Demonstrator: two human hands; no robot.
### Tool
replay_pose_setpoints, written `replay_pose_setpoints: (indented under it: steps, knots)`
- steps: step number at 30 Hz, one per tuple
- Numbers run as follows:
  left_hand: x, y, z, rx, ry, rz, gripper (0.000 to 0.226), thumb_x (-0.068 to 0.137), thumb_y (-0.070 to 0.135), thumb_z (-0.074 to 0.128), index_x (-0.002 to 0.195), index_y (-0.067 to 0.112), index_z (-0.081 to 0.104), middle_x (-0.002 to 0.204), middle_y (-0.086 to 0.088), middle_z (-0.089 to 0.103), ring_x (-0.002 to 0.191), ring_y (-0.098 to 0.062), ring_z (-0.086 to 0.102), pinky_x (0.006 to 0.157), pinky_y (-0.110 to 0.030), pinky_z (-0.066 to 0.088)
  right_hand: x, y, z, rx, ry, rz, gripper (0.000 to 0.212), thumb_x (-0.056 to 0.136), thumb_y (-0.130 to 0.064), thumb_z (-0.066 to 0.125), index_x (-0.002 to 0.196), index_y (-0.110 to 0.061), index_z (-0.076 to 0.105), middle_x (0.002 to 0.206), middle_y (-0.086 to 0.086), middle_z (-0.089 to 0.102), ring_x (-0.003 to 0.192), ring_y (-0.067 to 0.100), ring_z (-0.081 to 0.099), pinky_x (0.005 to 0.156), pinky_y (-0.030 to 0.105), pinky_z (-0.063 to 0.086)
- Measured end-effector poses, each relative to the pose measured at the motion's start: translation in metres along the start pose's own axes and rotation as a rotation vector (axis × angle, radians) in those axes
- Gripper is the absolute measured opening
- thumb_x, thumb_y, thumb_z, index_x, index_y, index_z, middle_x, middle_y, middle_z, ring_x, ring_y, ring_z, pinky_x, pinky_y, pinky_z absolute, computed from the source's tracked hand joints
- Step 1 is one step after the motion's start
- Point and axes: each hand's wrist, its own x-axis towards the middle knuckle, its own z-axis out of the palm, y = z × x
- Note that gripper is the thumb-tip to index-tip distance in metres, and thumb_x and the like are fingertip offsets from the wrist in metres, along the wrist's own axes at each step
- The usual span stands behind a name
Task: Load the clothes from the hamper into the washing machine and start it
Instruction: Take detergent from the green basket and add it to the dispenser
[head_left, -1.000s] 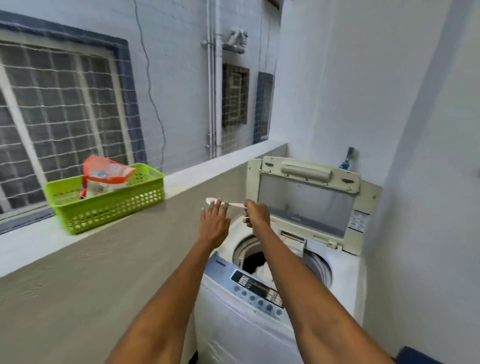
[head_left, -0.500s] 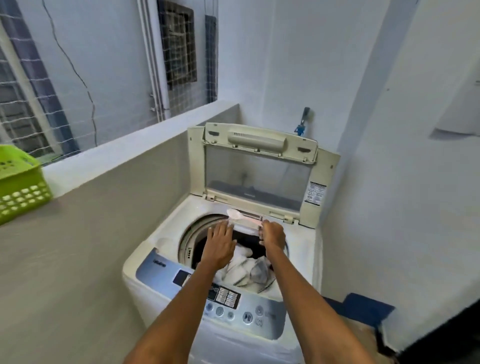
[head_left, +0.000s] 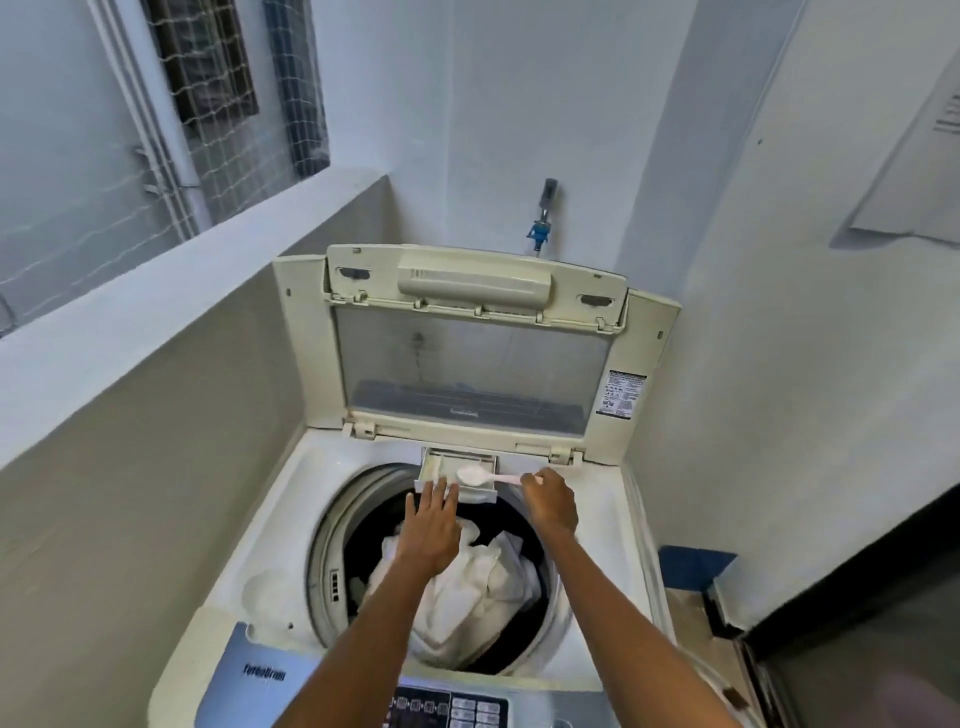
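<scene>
A white top-loading washing machine (head_left: 613, 525) stands below me with its lid (head_left: 472, 358) raised. White clothes (head_left: 467, 587) lie in the drum. At the drum's back rim a small detergent drawer (head_left: 434, 467) is pulled out. My right hand (head_left: 550, 501) pinches the handle of a pale pink scoop (head_left: 480, 477) heaped with white powder, held over the drawer. My left hand (head_left: 431, 525) has its fingers spread flat, fingertips touching the drawer's front edge. The hamper is out of view.
A grey parapet wall (head_left: 156, 415) with a white ledge runs along the left of the machine. A tap (head_left: 543, 218) sticks out of the wall behind the lid. The control panel (head_left: 447, 709) is at the bottom. A blue object (head_left: 693, 566) lies on the floor to the right.
My view has swung from the green basket on the ledge down to the machine. Both hands have carried the scoop from the ledge side to over the detergent drawer.
</scene>
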Motion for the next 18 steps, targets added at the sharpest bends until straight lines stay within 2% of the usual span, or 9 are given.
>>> replay_pose_setpoints:
  steps: [3, 6, 9, 14, 18]
  knots:
    - [0.011, -0.006, 0.006, 0.014, -0.034, 0.034, 0.059, 0.101, 0.026, 0.025, 0.150, 0.011, -0.005, 0.159, -0.010, -0.008, 0.147, -0.029, -0.007, 0.119, -0.049, 0.003, 0.001, -0.003, 0.014, -0.082, 0.016, -0.031, 0.025, 0.090, -0.030, 0.047, 0.101, -0.009, 0.058, 0.107, 0.013, 0.065, 0.099, 0.034, 0.059, 0.072, 0.030, 0.039]
    - [0.017, -0.012, 0.011, 0.012, -0.062, 0.048, 0.059, 0.102, 0.027, 0.025, 0.150, 0.012, -0.005, 0.159, -0.011, -0.010, 0.147, -0.028, -0.008, 0.119, -0.048, 0.002, -0.003, -0.007, 0.020, -0.155, 0.072, -0.126, 0.017, 0.092, -0.028, 0.046, 0.093, -0.012, 0.052, 0.103, 0.012, 0.066, 0.094, 0.032, 0.060, 0.069, 0.027, 0.037]
    - [0.020, -0.016, 0.015, 0.016, -0.057, 0.061, 0.060, 0.102, 0.029, 0.026, 0.151, 0.012, -0.004, 0.159, -0.011, -0.009, 0.147, -0.029, -0.007, 0.119, -0.049, 0.003, -0.010, -0.011, 0.022, -0.333, 0.145, -0.328, 0.011, 0.094, -0.025, 0.043, 0.090, -0.015, 0.047, 0.099, 0.010, 0.066, 0.090, 0.029, 0.060, 0.065, 0.027, 0.035]
    - [0.019, -0.016, 0.018, 0.014, -0.036, 0.064, 0.061, 0.101, 0.029, 0.027, 0.151, 0.012, -0.003, 0.159, -0.013, -0.007, 0.147, -0.031, -0.005, 0.118, -0.050, 0.004, -0.016, -0.012, 0.027, -0.566, 0.218, -0.628, 0.024, 0.094, -0.023, 0.039, 0.107, -0.012, 0.056, 0.102, 0.007, 0.064, 0.096, 0.025, 0.060, 0.067, 0.034, 0.048]
    - [0.016, -0.014, 0.015, -0.001, -0.035, 0.059, 0.060, 0.100, 0.026, 0.028, 0.151, 0.012, -0.001, 0.159, -0.013, -0.007, 0.147, -0.030, -0.005, 0.118, -0.050, 0.004, -0.019, -0.010, 0.027, -0.605, 0.276, -0.740, 0.023, 0.087, -0.023, 0.047, 0.099, -0.012, 0.064, 0.090, 0.004, 0.069, 0.083, 0.024, 0.066, 0.050, 0.032, 0.051]
